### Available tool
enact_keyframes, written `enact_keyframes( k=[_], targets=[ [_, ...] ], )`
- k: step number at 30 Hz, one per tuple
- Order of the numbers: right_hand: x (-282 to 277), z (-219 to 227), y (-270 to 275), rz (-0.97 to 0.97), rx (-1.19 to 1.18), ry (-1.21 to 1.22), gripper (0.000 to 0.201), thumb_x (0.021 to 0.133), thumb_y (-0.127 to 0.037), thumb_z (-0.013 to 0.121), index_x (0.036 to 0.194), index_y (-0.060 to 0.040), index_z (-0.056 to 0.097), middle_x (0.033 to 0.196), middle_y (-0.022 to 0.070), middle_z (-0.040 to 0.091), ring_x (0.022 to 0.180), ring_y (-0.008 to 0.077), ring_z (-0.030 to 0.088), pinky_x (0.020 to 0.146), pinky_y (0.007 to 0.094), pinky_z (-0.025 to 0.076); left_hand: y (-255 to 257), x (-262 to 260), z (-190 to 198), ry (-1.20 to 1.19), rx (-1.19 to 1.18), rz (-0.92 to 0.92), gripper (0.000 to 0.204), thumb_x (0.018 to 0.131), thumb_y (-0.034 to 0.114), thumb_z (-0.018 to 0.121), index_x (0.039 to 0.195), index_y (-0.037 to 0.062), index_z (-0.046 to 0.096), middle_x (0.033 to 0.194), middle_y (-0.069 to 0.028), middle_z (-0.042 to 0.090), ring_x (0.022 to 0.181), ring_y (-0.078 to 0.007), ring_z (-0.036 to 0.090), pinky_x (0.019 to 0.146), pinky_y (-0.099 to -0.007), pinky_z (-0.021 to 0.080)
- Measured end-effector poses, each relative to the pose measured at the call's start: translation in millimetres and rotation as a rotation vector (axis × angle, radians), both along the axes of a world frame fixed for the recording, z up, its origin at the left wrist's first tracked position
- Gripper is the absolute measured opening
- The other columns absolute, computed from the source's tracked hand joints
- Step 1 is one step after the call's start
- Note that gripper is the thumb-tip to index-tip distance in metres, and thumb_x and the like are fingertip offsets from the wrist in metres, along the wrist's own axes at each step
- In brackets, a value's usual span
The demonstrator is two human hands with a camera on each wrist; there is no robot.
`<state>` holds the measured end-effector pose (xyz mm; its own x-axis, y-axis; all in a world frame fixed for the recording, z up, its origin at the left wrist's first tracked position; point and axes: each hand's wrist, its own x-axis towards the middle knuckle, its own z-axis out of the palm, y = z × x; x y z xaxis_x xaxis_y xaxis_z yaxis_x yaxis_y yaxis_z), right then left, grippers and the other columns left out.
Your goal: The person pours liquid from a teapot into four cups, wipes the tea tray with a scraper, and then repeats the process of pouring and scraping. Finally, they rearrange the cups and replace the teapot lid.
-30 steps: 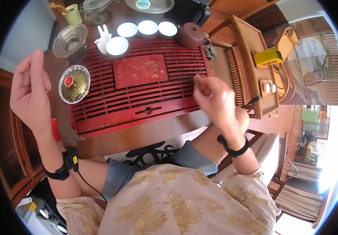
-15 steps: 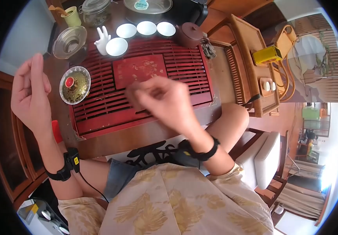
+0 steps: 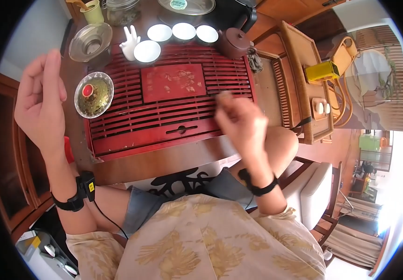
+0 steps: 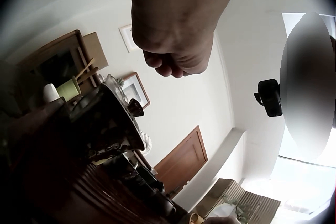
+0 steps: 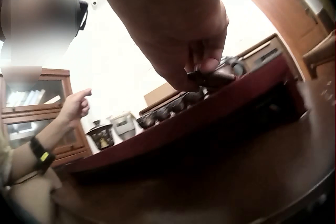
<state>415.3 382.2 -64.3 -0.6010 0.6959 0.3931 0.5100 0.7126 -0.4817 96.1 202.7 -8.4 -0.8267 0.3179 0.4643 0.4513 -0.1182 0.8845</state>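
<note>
My left hand (image 3: 42, 105) is raised beside the lidded bowl (image 3: 99, 99), fingers loosely bent, holding nothing visible. My right hand (image 3: 243, 121) hovers over the right front of the red slatted tea tray (image 3: 173, 84), its fingers curled inward with nothing plainly in them. In the right wrist view a dark object (image 5: 218, 79) appears at the fingertips; whether it is touched or lies behind cannot be told. White-lined cups (image 3: 183, 31) and a brown teapot (image 3: 234, 43) stand along the tray's far side.
A white hand-shaped figure (image 3: 129, 43) stands by the nearest cup. Farther left are a glass bowl (image 3: 91, 43), a jar (image 3: 122, 11) and a green holder (image 3: 92, 13). A wicker stand (image 3: 297, 70) with a yellow box (image 3: 322, 71) is at the right.
My right hand swept left over the tray's middle, then came back right. My left hand has barely moved. The tabletop items have shifted slightly in the head view.
</note>
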Motion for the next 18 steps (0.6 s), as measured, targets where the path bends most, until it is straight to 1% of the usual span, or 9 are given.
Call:
enact_keyframes(
  k=[1, 5, 8, 10, 11, 12, 14, 17, 18],
  targets=[
    [-18, 0, -14, 0.114, 0.071, 0.074, 0.014, 0.087, -0.009, 0.086, 0.100, -0.0078, 0.082, 0.082, 0.0096, 0.073, 0.070, 0.0251, 0.070, 0.068, 0.0374, 0.060, -1, -2, -1, 0.001, -0.009, 0.006, 0.015, 0.106, 0.007, 0.077, 0.118, -0.0024, 0.078, 0.080, 0.0029, 0.069, 0.065, -0.0002, 0.051, 0.059, -0.0191, 0.033],
    [-76, 4, -72, 0.326, -0.153, 0.283, 0.015, 0.085, -0.002, 0.084, 0.098, -0.0075, 0.078, 0.079, 0.0100, 0.070, 0.073, 0.0284, 0.071, 0.068, 0.0412, 0.059, -2, -4, -3, 0.013, -0.001, -0.007, 0.015, 0.107, 0.007, 0.077, 0.118, -0.0029, 0.078, 0.083, 0.0014, 0.072, 0.065, -0.0003, 0.052, 0.059, -0.0191, 0.034],
    [-93, 8, -74, 0.334, -0.323, 0.310, 0.008, 0.093, -0.005, 0.084, 0.098, -0.0031, 0.077, 0.077, 0.0065, 0.071, 0.065, 0.0189, 0.068, 0.063, 0.0340, 0.055, 1, -3, -3, 0.033, -0.027, 0.015, 0.017, 0.108, 0.013, 0.077, 0.117, -0.0015, 0.077, 0.074, 0.0043, 0.062, 0.064, 0.0000, 0.048, 0.058, -0.0202, 0.030],
    [-84, 11, -55, 0.217, -0.542, 0.310, 0.009, 0.092, -0.005, 0.081, 0.098, 0.0009, 0.077, 0.085, 0.0141, 0.077, 0.071, 0.0248, 0.075, 0.067, 0.0369, 0.060, 1, -1, -2, 0.026, -0.021, 0.019, 0.017, 0.109, 0.013, 0.076, 0.117, -0.0017, 0.077, 0.074, 0.0045, 0.062, 0.064, 0.0001, 0.048, 0.058, -0.0201, 0.030],
    [-74, 13, -41, 0.158, -0.681, 0.260, 0.015, 0.100, -0.011, 0.082, 0.105, 0.0030, 0.080, 0.090, 0.0012, 0.081, 0.077, 0.0041, 0.069, 0.069, 0.0259, 0.058, 0, -1, -3, 0.020, -0.016, 0.024, 0.017, 0.109, 0.012, 0.076, 0.117, -0.0019, 0.077, 0.074, 0.0046, 0.062, 0.064, 0.0002, 0.048, 0.058, -0.0201, 0.030],
    [-63, 13, -26, 0.065, -0.834, 0.298, 0.017, 0.099, -0.012, 0.084, 0.105, 0.0029, 0.081, 0.088, 0.0024, 0.080, 0.079, 0.0056, 0.070, 0.071, 0.0247, 0.059, -1, -2, -3, 0.021, -0.002, 0.008, 0.016, 0.108, 0.010, 0.076, 0.118, -0.0024, 0.077, 0.078, 0.0033, 0.065, 0.065, -0.0001, 0.050, 0.058, -0.0197, 0.032],
    [-35, 12, 5, -0.056, -0.604, 0.251, 0.021, 0.097, -0.017, 0.084, 0.102, 0.0034, 0.082, 0.086, 0.0106, 0.082, 0.080, 0.0120, 0.075, 0.075, 0.0306, 0.061, -4, -5, -4, 0.021, 0.026, -0.020, 0.016, 0.106, 0.006, 0.077, 0.119, -0.0034, 0.078, 0.085, 0.0008, 0.073, 0.066, -0.0006, 0.053, 0.059, -0.0191, 0.035],
    [15, 3, 58, -0.229, -0.342, 0.217, 0.024, 0.094, -0.019, 0.086, 0.105, 0.0015, 0.084, 0.087, 0.0106, 0.083, 0.080, 0.0133, 0.077, 0.077, 0.0315, 0.062, -5, -3, 0, 0.015, -0.003, -0.025, 0.016, 0.106, 0.005, 0.077, 0.120, -0.0032, 0.078, 0.084, 0.0013, 0.072, 0.066, -0.0006, 0.052, 0.059, -0.0192, 0.035],
    [21, 14, 66, -0.282, -0.267, 0.190, 0.021, 0.097, -0.013, 0.086, 0.108, 0.0039, 0.083, 0.087, 0.0036, 0.080, 0.078, 0.0067, 0.070, 0.072, 0.0230, 0.057, -4, -3, 0, 0.012, 0.005, -0.025, 0.016, 0.106, 0.005, 0.077, 0.120, -0.0030, 0.078, 0.084, 0.0016, 0.072, 0.066, -0.0006, 0.052, 0.059, -0.0192, 0.034]
  ],
)
